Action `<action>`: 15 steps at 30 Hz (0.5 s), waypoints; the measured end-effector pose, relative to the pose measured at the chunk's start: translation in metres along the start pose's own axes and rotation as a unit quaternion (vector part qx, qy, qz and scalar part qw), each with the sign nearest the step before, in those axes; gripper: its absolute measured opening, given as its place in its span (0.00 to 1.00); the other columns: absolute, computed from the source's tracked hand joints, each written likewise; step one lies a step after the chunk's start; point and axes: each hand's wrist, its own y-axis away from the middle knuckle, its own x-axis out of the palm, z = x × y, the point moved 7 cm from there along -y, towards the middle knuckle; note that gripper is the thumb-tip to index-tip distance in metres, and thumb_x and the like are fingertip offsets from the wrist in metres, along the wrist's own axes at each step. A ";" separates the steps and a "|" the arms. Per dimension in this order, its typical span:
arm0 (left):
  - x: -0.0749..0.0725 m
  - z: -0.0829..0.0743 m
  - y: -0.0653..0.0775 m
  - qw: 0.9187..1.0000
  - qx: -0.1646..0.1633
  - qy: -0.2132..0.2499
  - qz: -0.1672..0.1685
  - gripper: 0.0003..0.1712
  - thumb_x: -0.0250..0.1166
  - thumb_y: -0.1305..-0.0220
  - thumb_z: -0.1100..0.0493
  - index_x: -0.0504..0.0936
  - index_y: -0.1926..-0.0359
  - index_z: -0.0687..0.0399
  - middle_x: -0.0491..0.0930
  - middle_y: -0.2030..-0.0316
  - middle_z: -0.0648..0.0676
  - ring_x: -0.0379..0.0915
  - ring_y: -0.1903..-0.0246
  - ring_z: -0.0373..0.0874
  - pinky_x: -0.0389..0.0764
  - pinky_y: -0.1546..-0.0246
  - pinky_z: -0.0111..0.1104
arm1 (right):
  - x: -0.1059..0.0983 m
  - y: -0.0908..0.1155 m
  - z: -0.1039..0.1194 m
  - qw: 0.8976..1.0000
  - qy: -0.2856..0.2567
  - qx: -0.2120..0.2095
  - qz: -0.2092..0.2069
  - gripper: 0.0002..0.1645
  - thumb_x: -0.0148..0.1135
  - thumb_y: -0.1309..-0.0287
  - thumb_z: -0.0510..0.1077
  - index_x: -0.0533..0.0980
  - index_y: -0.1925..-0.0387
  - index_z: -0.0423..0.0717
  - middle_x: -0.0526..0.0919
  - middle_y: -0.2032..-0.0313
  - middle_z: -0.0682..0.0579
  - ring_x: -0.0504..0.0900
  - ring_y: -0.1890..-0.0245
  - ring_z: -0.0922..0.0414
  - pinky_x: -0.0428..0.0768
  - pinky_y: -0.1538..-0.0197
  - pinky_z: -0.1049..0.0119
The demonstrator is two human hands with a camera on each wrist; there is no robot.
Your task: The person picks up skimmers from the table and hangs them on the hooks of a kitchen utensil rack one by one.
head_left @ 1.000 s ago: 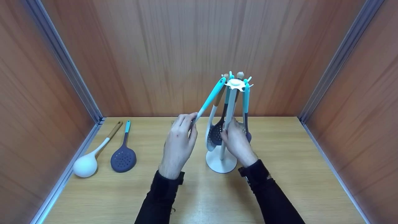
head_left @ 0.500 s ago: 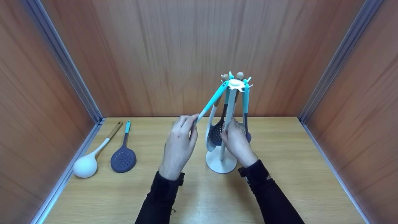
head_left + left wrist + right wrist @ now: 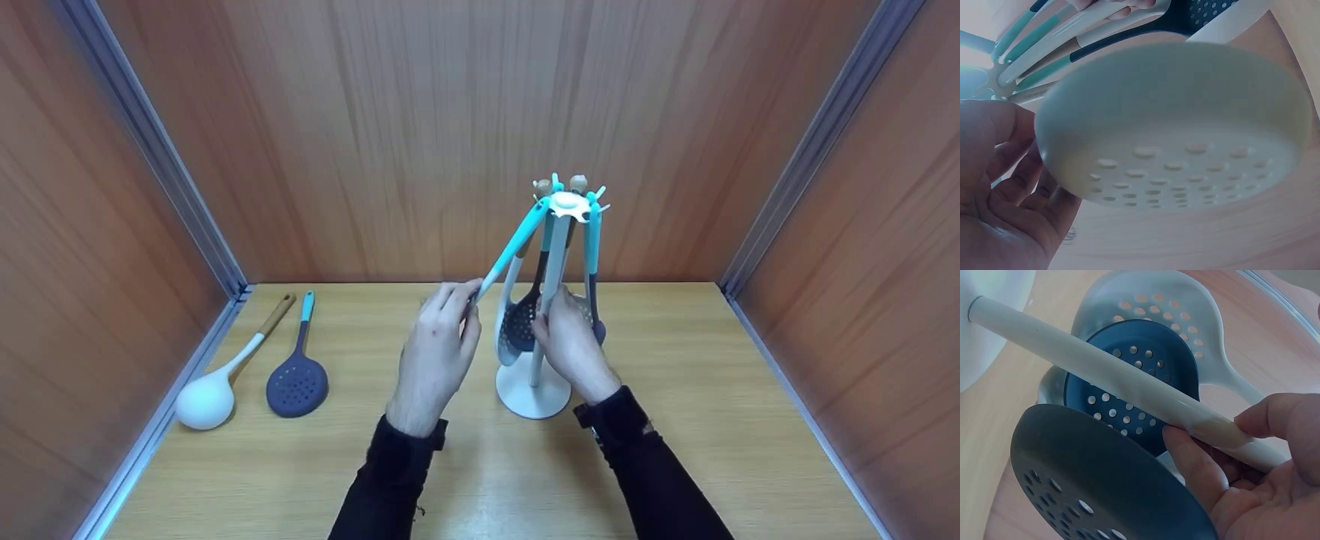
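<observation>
My left hand (image 3: 439, 345) pinches a pale slotted skimmer with a teal handle (image 3: 517, 238). Its broad perforated head (image 3: 1174, 124) fills much of the left wrist view. The handle slants up to the right, its end right at the crown of a white utensil stand (image 3: 533, 397). My right hand (image 3: 574, 337) grips the stand's post (image 3: 1106, 377) between thumb and fingers. Around the post hang several utensils, among them a dark perforated spoon (image 3: 521, 322), a white slotted utensil with a wooden handle (image 3: 1154, 298) and a dark skimmer (image 3: 1106, 478).
On the table's left side lie a white ladle (image 3: 206, 401) with a wooden handle and a dark skimmer (image 3: 297, 386) with a teal handle end. Wood-grain panels (image 3: 480, 135) close off the back and both sides.
The held skimmer's handle end has shifted slightly right and down, from beside the stand's crown to against it. My left hand has moved slightly right; my right hand stays on the post.
</observation>
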 end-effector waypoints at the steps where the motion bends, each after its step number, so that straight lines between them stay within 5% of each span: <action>1: 0.001 0.000 0.000 1.000 -0.001 0.001 0.000 0.22 0.65 0.27 0.65 0.81 0.35 0.48 0.83 0.50 0.49 0.82 0.54 0.40 0.88 0.52 0.30 | 0.000 0.000 0.000 1.000 0.000 0.001 0.000 0.16 0.56 0.26 0.38 0.68 0.40 0.43 0.79 0.55 0.47 0.84 0.52 0.49 0.89 0.51 0.55; 15: 0.013 0.000 0.002 1.000 -0.006 -0.006 0.021 0.23 0.65 0.26 0.62 0.79 0.33 0.46 0.83 0.52 0.49 0.81 0.56 0.40 0.88 0.57 0.27 | 0.000 0.000 0.001 1.000 0.005 0.007 0.006 0.17 0.56 0.24 0.40 0.68 0.40 0.42 0.79 0.54 0.47 0.84 0.50 0.48 0.89 0.50 0.55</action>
